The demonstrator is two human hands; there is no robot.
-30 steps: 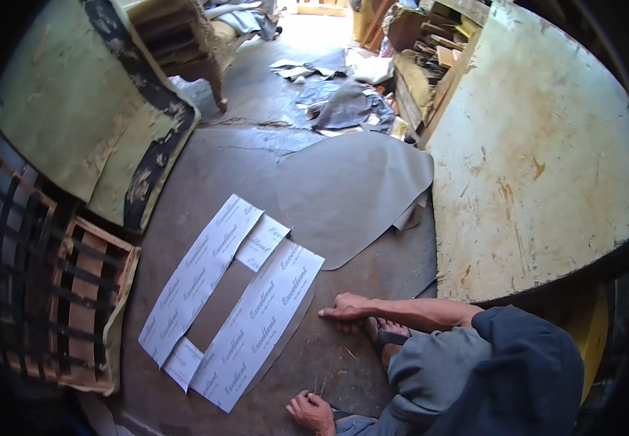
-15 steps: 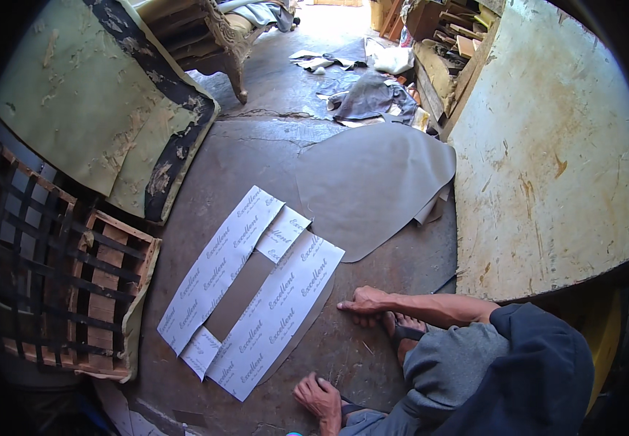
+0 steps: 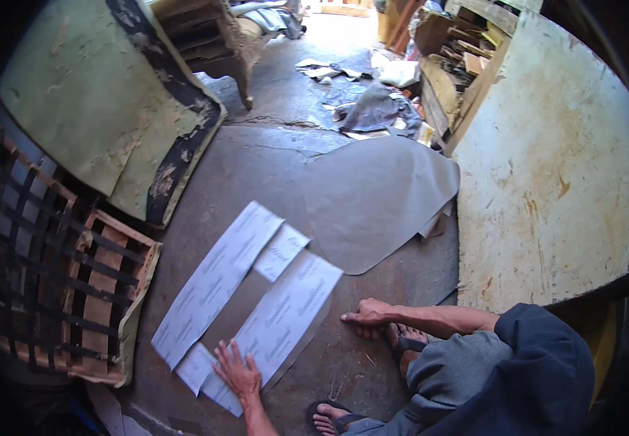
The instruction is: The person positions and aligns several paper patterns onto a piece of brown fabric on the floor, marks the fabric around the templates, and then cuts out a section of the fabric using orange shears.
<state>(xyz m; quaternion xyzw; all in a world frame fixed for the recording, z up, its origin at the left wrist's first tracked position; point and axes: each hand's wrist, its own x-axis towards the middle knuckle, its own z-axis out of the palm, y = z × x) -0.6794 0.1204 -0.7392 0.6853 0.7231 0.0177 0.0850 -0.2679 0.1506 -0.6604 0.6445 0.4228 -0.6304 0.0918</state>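
White printed paper strips (image 3: 282, 312) form a four-sided frame with an open middle. A grey-brown sheet (image 3: 239, 309) shows through that gap and along the right edge. My left hand (image 3: 239, 372) lies flat with spread fingers on the lower end of the frame, near its bottom cross strip (image 3: 197, 367). To the right of the frame, my right hand (image 3: 367, 317) rests low over the floor beside my foot. Its index finger points left while the others curl under; whatever they may hold is hidden.
A large grey-brown sheet of material (image 3: 380, 200) lies beyond the frame. A slatted, webbed wooden frame (image 3: 103, 291) and a worn green padded panel (image 3: 74, 94) stand left. A stained pale board (image 3: 547, 167) leans right. Scraps (image 3: 376, 109) litter the floor farther back.
My left hand has moved left from beside my foot onto the paper frame and spread its fingers. My right hand stays nearly in place. The view has shifted slightly.
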